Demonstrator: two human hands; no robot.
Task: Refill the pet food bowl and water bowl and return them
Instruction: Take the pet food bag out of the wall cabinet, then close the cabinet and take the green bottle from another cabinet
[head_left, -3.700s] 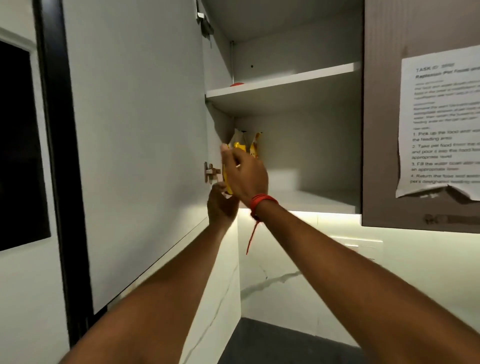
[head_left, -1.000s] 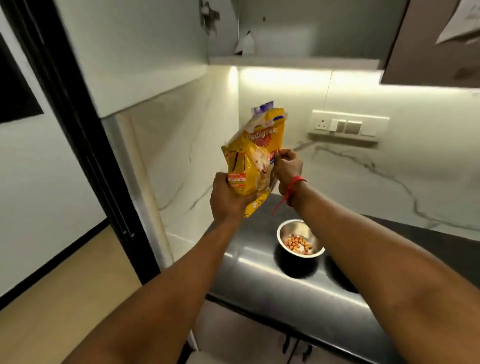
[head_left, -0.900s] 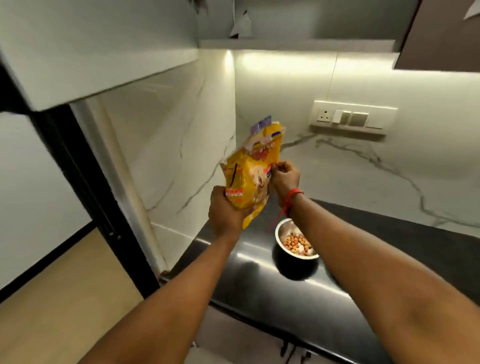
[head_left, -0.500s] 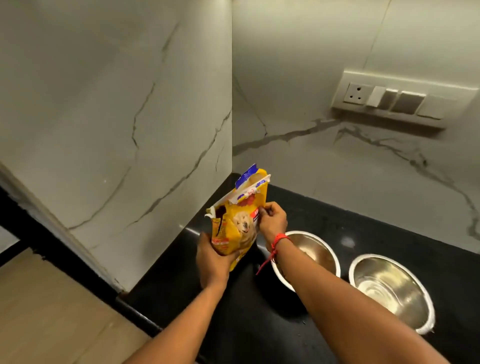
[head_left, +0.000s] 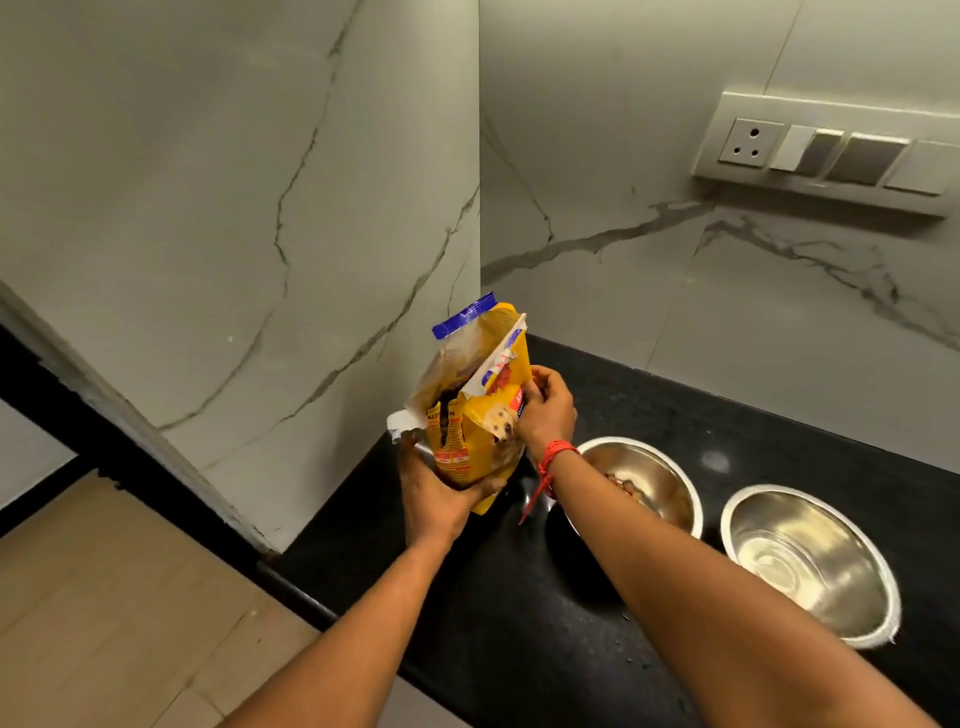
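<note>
Pouring is judged not yet begun. At the left, the left hand (head_left: 441, 493) is curled under the opened pet food bag (head_left: 478, 415), which is held upright above the black worktop (head_left: 498, 597) with its torn top gaping. The bag's right edge is pinched by the right hand (head_left: 545, 410). Just right of the bag, the food bowl (head_left: 655, 467) is set on the worktop with only a little kibble inside. Farther right, the water bowl (head_left: 831, 530) is placed beside it; whether it contains water cannot be told. Filling both bowls and returning them remain to be done.
</note>
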